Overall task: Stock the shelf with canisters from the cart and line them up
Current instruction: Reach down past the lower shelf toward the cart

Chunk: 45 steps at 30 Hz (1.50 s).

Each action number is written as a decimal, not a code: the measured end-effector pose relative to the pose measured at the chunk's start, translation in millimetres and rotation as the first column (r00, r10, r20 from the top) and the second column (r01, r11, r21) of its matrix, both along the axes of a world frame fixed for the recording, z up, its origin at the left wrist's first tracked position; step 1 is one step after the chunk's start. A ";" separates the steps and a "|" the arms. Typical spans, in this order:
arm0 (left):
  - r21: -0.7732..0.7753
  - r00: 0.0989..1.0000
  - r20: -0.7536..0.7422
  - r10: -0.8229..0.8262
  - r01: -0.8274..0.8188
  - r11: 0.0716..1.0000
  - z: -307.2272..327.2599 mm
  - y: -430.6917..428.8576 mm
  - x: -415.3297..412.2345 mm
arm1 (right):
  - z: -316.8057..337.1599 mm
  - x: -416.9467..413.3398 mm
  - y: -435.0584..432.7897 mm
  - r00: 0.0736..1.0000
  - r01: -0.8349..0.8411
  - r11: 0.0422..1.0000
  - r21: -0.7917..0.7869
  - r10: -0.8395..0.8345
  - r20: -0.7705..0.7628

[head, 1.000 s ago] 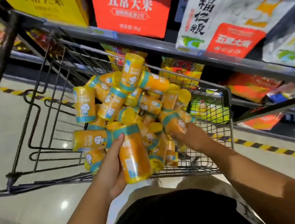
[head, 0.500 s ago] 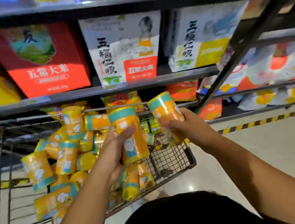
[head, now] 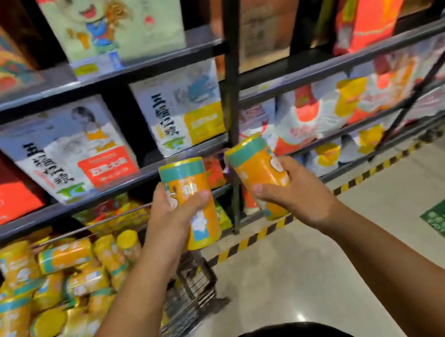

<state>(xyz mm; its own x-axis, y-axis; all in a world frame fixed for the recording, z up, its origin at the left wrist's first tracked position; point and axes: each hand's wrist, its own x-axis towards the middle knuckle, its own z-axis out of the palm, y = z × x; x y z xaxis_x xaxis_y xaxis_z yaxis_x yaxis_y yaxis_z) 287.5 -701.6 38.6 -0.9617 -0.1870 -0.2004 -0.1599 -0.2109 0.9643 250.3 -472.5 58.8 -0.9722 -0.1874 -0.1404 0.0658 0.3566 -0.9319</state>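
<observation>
The left hand has its grip wrapped round the lower body of one orange canister, teal cap up, long axis near upright. The right hand grips a second canister likewise, its top leaning left. The two are close but apart. The shelf lies straight ahead, its edge about level with the caps. Rice bags fill the left bay. Right of the black post some board looks bare, and the right hand is probably nearer it. The cart, low left, holds the piled canisters.
</observation>
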 end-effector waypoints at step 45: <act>-0.359 0.696 -0.718 -0.031 -0.332 0.872 327.8 200.8 -439.5 | 284.4 -404.9 192.9 0.733 0.073 0.959 -0.272 -0.237 -0.638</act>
<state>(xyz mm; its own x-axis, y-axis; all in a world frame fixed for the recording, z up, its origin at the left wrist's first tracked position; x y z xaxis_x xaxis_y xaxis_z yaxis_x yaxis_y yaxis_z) -151.9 -500.8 366.4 -0.7348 -0.2313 0.6377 0.5731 0.2913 0.7660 -154.6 -279.6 343.2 -0.8212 0.0292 0.5699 -0.5559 0.1843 -0.8105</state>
